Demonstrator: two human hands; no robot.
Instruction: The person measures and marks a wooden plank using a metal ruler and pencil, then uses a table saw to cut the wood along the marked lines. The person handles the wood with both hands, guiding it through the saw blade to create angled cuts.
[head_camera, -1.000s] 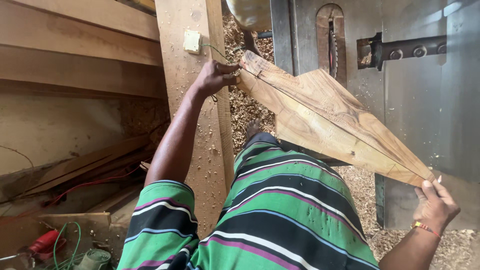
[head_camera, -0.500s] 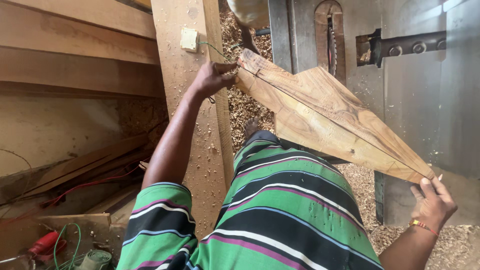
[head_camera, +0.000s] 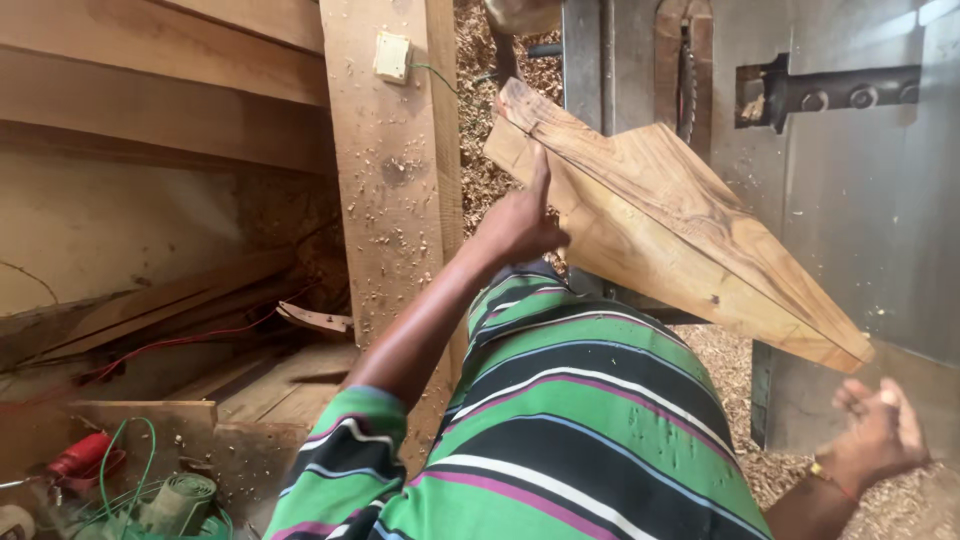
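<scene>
Left hand gripped wide upper end of tapered wooden board. Board's long axis slanted down toward right, narrow tip just above right hand. Right hand spread wide, held nothing. Board lay beside band saw blade, over sawdust.

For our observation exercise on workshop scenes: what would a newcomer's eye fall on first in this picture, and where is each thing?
The eye goes first to the tapered wooden board, slanting from upper centre to lower right, with the left hand pressed against its upper part. Below its pointed tip, the right hand is open and apart from it. A green striped shirt fills the bottom centre, and sawdust covers the floor behind.
</scene>
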